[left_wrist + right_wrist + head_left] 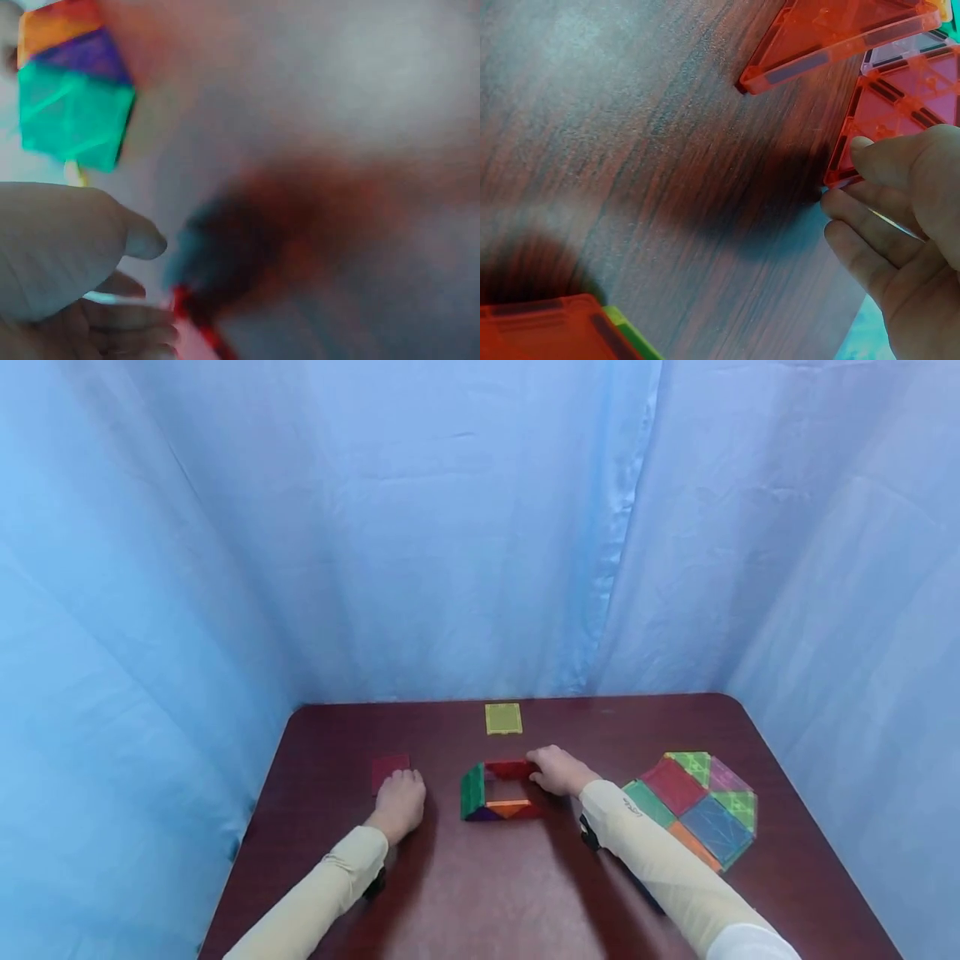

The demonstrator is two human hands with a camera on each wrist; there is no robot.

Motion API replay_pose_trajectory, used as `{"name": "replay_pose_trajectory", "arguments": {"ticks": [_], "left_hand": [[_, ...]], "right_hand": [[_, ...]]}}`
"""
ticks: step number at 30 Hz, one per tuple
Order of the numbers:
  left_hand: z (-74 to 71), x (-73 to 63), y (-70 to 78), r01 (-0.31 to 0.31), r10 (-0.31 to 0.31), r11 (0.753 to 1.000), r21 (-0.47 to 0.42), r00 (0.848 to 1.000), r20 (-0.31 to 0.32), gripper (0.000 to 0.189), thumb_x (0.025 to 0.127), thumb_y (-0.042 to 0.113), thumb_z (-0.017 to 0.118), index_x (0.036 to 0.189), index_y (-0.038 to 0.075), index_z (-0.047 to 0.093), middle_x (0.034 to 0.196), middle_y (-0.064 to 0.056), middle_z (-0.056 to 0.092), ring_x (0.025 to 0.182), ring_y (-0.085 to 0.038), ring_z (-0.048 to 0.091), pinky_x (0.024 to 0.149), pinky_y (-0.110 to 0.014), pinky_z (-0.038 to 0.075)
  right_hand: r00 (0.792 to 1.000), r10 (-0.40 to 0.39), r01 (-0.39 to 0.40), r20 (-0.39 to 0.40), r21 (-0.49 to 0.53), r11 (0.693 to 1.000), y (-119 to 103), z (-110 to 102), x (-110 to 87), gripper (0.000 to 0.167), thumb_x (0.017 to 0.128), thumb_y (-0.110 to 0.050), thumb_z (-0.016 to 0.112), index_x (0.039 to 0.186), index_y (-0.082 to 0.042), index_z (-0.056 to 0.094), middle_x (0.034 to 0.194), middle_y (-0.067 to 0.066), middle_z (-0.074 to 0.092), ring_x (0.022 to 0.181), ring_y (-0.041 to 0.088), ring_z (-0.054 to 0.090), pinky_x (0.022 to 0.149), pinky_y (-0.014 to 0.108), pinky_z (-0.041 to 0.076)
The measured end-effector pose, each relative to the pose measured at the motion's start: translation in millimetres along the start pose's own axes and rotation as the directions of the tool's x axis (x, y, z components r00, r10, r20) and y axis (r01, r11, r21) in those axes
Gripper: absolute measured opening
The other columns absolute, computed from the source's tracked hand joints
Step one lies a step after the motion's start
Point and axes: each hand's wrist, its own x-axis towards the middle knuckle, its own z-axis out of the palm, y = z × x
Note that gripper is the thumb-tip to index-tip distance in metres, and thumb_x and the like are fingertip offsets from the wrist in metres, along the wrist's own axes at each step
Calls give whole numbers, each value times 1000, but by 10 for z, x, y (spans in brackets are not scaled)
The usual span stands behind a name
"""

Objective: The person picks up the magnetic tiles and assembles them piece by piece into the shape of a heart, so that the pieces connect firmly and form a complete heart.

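Magnetic tiles stand on edge as a frame in the middle of the table: a green tile (472, 792) on the left, purple and orange triangles (510, 810) in front, a red wall (506, 769) behind. My right hand (558, 770) pinches the end of the red back wall, thumb on one face and fingers behind it, as the right wrist view shows. A red triangle tile (832, 45) stands at the front right. My left hand (400, 797) is at a flat red square tile (388, 770), fingers fairly straight by its edge, thumb apart.
A yellow square tile (503, 718) lies near the table's far edge. Flat joined tiles (675, 787) in several colours lie at the right, beside the right forearm. Pale blue curtains (465, 527) hang around the dark wooden table (465, 893).
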Motion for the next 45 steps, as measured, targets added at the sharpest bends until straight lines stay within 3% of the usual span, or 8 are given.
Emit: {"name": "replay_pose_trajectory", "arguments": {"ticks": [4, 7, 15, 21, 25, 28, 35, 45], "left_hand": [[-104, 131, -230, 87, -53, 980, -177, 981, 189, 65, 93, 21, 74, 149, 0, 46, 151, -28, 43, 141, -44, 40, 113, -56, 39], [-88, 185, -434, 139, -65, 946, -292, 966, 250, 74, 92, 19, 77, 155, 9, 40, 159, -26, 32, 147, -44, 32, 116, -58, 35], [15, 240, -587, 82, -42, 940, -330, 991, 125, 79, 84, 25, 82, 149, 7, 43, 137, -23, 49, 123, -40, 49, 101, -58, 45], [-266, 358, -237, -86, 74, 892, -444, 996, -44, 84, 77, 24, 84, 149, 8, 43, 136, -16, 53, 120, -32, 50, 98, -49, 49], [-518, 481, 143, -272, 228, 847, -456, 962, -150, 84, 74, 22, 86, 146, 9, 46, 134, -11, 56, 121, -28, 52, 100, -43, 49], [-668, 527, 425, -356, 322, 824, -441, 934, -153, 85, 75, 23, 87, 147, 9, 45, 135, -9, 55, 122, -25, 51, 102, -39, 49], [-775, 535, 838, -360, 393, 805, -471, 919, -32, 91, 78, 24, 87, 154, 14, 38, 143, -8, 51, 127, -25, 47, 95, -34, 52], [-624, 423, 902, -285, 357, 842, -458, 931, 77, 90, 82, 33, 84, 157, 18, 36, 144, -6, 50, 125, -22, 47, 98, -36, 51]], "right_hand": [[1000, 12, -12, -19, 8, 1000, 18, 14, 10, 13, 97, -12, 67, 110, -11, 70, 100, 4, 71, 91, 18, 66, 83, 41, 58], [1000, 23, -23, -17, 18, 1000, 11, 17, 6, 14, 97, -11, 66, 110, -11, 71, 100, 5, 71, 89, 17, 65, 83, 40, 57], [999, 34, -34, -17, 34, 999, 3, 5, -5, 11, 97, -11, 66, 107, -12, 72, 99, 5, 71, 89, 19, 65, 84, 41, 56], [1000, 25, -24, -20, 20, 999, 39, 16, -16, 17, 97, -11, 66, 113, -10, 73, 107, 9, 73, 100, 25, 69, 89, 44, 57], [999, 24, -24, -22, 25, 999, 52, 15, -16, 15, 97, -10, 65, 111, -10, 73, 105, 8, 73, 98, 24, 69, 88, 44, 57], [999, 28, -27, -29, 28, 999, 52, 20, -16, 12, 97, -11, 66, 106, -12, 73, 101, 7, 73, 94, 23, 68, 88, 44, 57], [998, 18, -18, -52, 11, 1000, 18, 16, -43, 7, 95, -10, 68, 99, -14, 72, 97, 6, 73, 92, 23, 68, 88, 44, 57], [998, 0, 0, -55, 5, 1000, -26, -17, -77, 7, 96, -11, 67, 100, -13, 72, 94, 5, 72, 90, 22, 68, 85, 43, 57]]}}
